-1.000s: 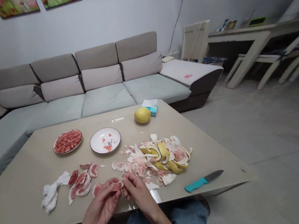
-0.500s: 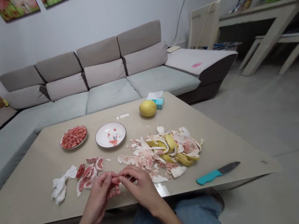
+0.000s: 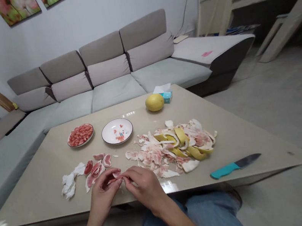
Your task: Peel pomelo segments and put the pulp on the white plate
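Observation:
My left hand (image 3: pixel 104 193) and my right hand (image 3: pixel 145 185) meet at the near edge of the beige table (image 3: pixel 38 185), fingers pinched together on a pink pomelo segment (image 3: pixel 112 179) held between them. Just beyond my left hand lie pink pomelo segments (image 3: pixel 95 169) and a crumpled white tissue (image 3: pixel 69 179). A heap of yellow rind and white pith (image 3: pixel 174 147) spreads beyond my right hand. Farther back stand a plate of peeled pink flesh (image 3: pixel 80 135) and a white plate (image 3: pixel 117 131) with a few scraps.
A teal-handled knife (image 3: pixel 234 165) lies near the table's right front edge. A whole yellow pomelo (image 3: pixel 154 102) and a tissue pack (image 3: pixel 165 93) sit at the far edge. A grey sofa (image 3: pixel 111 81) runs behind the table. My jeans-clad legs (image 3: pixel 203 220) are below.
The view has swung left and tilted, so everything sits further right in the picture. My hands stay together on the segment, fingers working at it.

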`<act>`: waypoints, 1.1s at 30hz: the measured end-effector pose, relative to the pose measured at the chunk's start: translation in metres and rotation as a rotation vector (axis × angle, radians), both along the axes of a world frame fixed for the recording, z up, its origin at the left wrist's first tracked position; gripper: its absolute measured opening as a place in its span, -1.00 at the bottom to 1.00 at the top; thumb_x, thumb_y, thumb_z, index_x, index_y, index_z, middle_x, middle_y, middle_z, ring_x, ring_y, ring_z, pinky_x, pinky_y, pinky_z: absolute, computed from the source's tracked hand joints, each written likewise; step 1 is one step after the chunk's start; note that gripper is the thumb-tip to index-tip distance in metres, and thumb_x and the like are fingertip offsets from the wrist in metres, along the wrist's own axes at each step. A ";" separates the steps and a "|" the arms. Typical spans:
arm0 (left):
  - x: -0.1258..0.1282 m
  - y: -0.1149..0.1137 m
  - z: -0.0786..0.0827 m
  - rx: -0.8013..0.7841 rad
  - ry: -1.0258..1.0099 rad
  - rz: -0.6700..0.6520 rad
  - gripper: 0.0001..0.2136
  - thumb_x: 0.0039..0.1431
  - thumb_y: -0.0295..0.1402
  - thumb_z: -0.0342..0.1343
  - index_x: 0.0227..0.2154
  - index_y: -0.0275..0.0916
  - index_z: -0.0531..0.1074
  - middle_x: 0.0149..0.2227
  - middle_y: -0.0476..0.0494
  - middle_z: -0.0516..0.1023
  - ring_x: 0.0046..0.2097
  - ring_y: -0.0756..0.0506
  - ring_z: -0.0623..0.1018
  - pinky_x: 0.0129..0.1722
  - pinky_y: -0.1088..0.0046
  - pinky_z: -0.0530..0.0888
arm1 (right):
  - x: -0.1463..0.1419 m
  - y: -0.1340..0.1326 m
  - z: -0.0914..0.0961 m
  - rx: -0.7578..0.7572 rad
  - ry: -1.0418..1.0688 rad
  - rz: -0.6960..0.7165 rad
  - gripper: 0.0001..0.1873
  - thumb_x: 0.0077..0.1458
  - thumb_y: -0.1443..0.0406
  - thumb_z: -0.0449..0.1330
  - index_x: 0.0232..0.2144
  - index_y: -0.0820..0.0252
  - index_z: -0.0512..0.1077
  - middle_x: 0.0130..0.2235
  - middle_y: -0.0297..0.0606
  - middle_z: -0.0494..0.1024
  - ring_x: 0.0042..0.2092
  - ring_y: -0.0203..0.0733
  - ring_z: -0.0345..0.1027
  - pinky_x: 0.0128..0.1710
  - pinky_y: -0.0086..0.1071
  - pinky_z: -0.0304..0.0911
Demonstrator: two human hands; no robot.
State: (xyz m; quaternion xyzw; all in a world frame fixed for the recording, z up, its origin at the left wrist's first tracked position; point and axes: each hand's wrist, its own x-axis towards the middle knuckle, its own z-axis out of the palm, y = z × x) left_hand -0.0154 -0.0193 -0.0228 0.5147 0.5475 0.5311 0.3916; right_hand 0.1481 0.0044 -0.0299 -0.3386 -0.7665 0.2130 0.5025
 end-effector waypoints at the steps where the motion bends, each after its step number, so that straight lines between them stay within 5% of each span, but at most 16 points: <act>1: -0.001 0.000 0.000 -0.002 0.013 -0.013 -0.75 -0.02 -0.34 0.32 -0.23 -0.20 0.55 -0.17 -0.16 0.61 -0.14 -0.12 0.59 -0.14 0.42 0.54 | -0.001 0.000 0.000 -0.015 0.011 -0.012 -0.78 0.12 0.46 0.11 -0.29 0.19 0.54 -0.34 -0.20 0.60 -0.29 -0.18 0.47 -0.27 -0.39 0.30; 8: 0.003 -0.001 -0.005 0.040 -0.069 -0.037 -0.79 -0.01 -0.36 0.32 -0.26 -0.20 0.54 -0.20 -0.13 0.61 -0.17 -0.10 0.61 -0.13 0.44 0.55 | -0.006 -0.001 0.004 -0.375 0.184 -0.040 -0.84 0.03 0.39 0.15 -0.48 0.25 0.54 -0.46 -0.24 0.54 -0.46 -0.25 0.39 -0.45 -0.44 0.25; 12: 0.004 -0.003 -0.005 0.058 -0.107 -0.036 -0.78 -0.01 -0.36 0.32 -0.26 -0.21 0.54 -0.20 -0.15 0.62 -0.16 -0.12 0.62 -0.12 0.41 0.56 | -0.007 0.002 0.007 -0.709 0.369 0.041 -0.84 0.02 0.31 0.17 -0.51 0.27 0.51 -0.58 -0.33 0.48 -0.54 -0.31 0.33 -0.51 -0.47 0.23; 15: 0.002 -0.003 -0.005 0.071 -0.133 -0.015 -0.77 -0.02 -0.35 0.33 -0.25 -0.22 0.53 -0.17 -0.18 0.63 -0.14 -0.14 0.62 -0.13 0.40 0.56 | -0.006 0.004 0.007 -0.817 0.472 0.108 -0.82 0.02 0.25 0.20 -0.49 0.27 0.51 -0.60 -0.36 0.46 -0.55 -0.33 0.32 -0.50 -0.47 0.25; 22: -0.006 0.000 -0.004 0.020 -0.202 0.048 -0.70 -0.07 -0.31 0.36 -0.24 -0.22 0.50 -0.12 -0.23 0.63 -0.18 -0.14 0.62 -0.13 0.38 0.54 | -0.007 0.003 0.002 -0.768 0.454 0.232 -0.75 0.03 0.15 0.27 -0.31 0.21 0.57 -0.38 -0.23 0.59 -0.38 -0.21 0.44 -0.41 -0.40 0.39; 27: -0.005 0.000 0.000 0.066 -0.085 0.021 -0.78 -0.09 -0.34 0.36 -0.34 -0.23 0.53 -0.07 -0.23 0.55 0.01 -0.20 0.53 -0.07 0.39 0.50 | -0.010 0.003 0.000 -0.649 0.355 0.120 -0.82 0.06 0.22 0.23 -0.41 0.21 0.58 -0.45 -0.25 0.58 -0.45 -0.25 0.40 -0.46 -0.44 0.31; 33: -0.004 -0.002 0.008 -0.056 0.137 -0.046 -0.84 -0.01 -0.31 0.31 -0.34 -0.22 0.57 -0.25 -0.18 0.62 -0.18 -0.15 0.56 -0.18 0.41 0.50 | -0.012 0.002 0.002 -0.538 0.236 0.001 -0.85 -0.01 0.34 0.18 -0.54 0.23 0.53 -0.52 -0.29 0.53 -0.52 -0.30 0.33 -0.50 -0.47 0.21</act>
